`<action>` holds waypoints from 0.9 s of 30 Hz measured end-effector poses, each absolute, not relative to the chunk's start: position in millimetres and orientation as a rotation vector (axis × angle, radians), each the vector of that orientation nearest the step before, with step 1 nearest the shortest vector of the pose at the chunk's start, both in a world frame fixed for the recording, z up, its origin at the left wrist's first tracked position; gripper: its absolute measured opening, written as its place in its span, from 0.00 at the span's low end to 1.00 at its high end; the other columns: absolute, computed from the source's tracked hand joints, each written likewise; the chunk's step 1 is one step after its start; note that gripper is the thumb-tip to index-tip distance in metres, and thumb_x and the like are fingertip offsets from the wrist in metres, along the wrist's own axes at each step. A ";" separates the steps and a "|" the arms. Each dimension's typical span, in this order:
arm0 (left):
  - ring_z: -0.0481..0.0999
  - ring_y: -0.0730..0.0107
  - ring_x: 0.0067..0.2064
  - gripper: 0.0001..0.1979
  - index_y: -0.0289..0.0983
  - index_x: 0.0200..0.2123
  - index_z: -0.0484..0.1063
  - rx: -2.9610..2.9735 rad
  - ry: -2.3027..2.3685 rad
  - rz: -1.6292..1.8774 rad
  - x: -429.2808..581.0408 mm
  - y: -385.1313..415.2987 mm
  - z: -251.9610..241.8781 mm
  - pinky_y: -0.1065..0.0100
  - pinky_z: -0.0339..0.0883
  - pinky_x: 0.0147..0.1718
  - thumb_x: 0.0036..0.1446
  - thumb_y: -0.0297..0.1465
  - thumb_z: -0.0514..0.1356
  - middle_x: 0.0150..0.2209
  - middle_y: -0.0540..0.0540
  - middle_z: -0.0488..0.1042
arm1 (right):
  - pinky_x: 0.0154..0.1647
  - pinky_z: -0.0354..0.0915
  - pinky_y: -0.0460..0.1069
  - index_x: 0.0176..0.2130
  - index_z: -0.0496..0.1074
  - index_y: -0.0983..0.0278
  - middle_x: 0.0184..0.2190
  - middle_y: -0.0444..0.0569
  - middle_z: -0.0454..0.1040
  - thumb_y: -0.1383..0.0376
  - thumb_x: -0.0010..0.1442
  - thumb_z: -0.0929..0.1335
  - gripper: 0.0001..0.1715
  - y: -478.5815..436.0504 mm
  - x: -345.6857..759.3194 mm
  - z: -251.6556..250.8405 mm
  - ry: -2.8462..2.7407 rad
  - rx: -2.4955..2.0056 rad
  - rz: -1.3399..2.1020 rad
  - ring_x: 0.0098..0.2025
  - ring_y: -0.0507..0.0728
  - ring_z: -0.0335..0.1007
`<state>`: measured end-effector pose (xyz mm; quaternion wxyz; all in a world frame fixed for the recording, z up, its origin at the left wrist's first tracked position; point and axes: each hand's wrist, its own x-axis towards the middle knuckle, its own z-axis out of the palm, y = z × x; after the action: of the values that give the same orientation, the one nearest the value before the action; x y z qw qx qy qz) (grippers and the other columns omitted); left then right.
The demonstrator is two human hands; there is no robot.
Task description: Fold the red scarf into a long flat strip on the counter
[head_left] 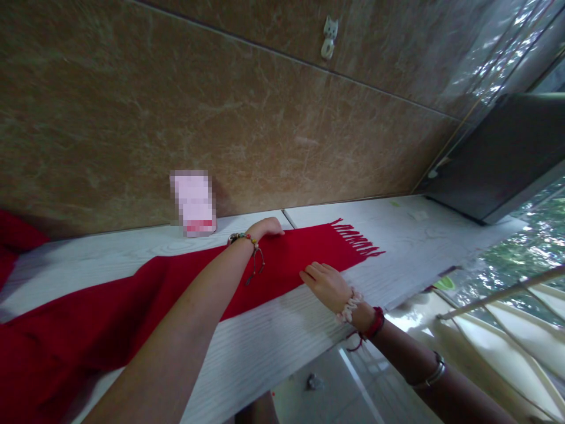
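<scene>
A red scarf (pixel 282 265) with a fringe (pixel 355 238) at its right end lies lengthwise along a white wood-grain ledge (pixel 282 347). Its right part is spread flat, while the left part is bunched in loose folds. My left hand (pixel 267 226), wearing a beaded bracelet, is closed at the scarf's far edge; its fingertips are partly hidden. At the near edge, my right hand (pixel 326 285) has its fingers curled onto the cloth, a short way from the fringe. That wrist carries a pale bracelet and a red one.
A blurred-out pink object (pixel 194 203) leans against the brown marbled wall (pixel 247 118). A white cat-shaped hook (pixel 329 36) is on the wall. A dark grey box-like appliance (pixel 494 159) stands at the ledge's right end. Right of the ledge are a railing (pixel 507 291) and greenery.
</scene>
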<state>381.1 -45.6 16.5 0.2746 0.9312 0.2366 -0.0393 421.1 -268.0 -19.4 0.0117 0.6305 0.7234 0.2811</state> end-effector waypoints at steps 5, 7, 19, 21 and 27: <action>0.70 0.69 0.31 0.11 0.33 0.27 0.72 2.207 0.615 -0.013 372.7 -42.0 21.6 0.71 0.62 0.29 0.45 0.34 0.55 0.28 0.46 0.73 | 0.23 0.53 0.48 0.28 0.71 0.65 0.19 0.46 0.66 0.71 0.59 0.59 0.15 -279.3 426.0 -9.1 2.312 1.946 1.170 0.23 0.51 0.59; 0.70 0.70 0.33 0.12 0.35 0.30 0.72 2.098 0.570 0.045 366.8 -43.0 27.5 0.71 0.62 0.31 0.46 0.36 0.55 0.32 0.46 0.73 | 0.21 0.52 0.47 0.32 0.72 0.66 0.18 0.45 0.65 0.73 0.60 0.57 0.16 -285.1 427.9 -1.1 2.332 1.947 1.259 0.22 0.51 0.57; 0.61 0.78 0.24 0.12 0.34 0.21 0.66 1.806 0.297 0.496 344.2 -58.8 70.0 0.71 0.55 0.27 0.41 0.38 0.61 0.20 0.54 0.64 | 0.28 0.65 0.45 0.42 0.70 0.67 0.28 0.50 0.72 0.73 0.59 0.57 0.17 -305.0 413.9 37.8 2.721 2.308 0.880 0.29 0.51 0.66; 0.59 0.80 0.22 0.12 0.34 0.20 0.64 1.841 0.294 0.584 340.2 -62.3 75.5 0.73 0.54 0.25 0.42 0.36 0.61 0.19 0.56 0.62 | 0.30 0.66 0.46 0.42 0.70 0.67 0.30 0.51 0.73 0.72 0.58 0.58 0.16 -308.9 409.1 44.2 2.780 2.353 0.823 0.30 0.51 0.67; 0.62 0.79 0.25 0.11 0.35 0.27 0.65 1.801 0.194 0.733 330.2 -65.1 92.1 0.74 0.55 0.27 0.41 0.34 0.62 0.23 0.55 0.64 | 0.28 0.65 0.45 0.34 0.72 0.66 0.26 0.48 0.73 0.66 0.56 0.62 0.10 -311.6 395.8 68.7 2.749 2.582 0.655 0.26 0.50 0.67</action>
<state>330.2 -65.1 92.1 0.5595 0.7640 0.0822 0.3108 395.8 -311.6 68.7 -0.3365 0.6353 0.6762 0.1611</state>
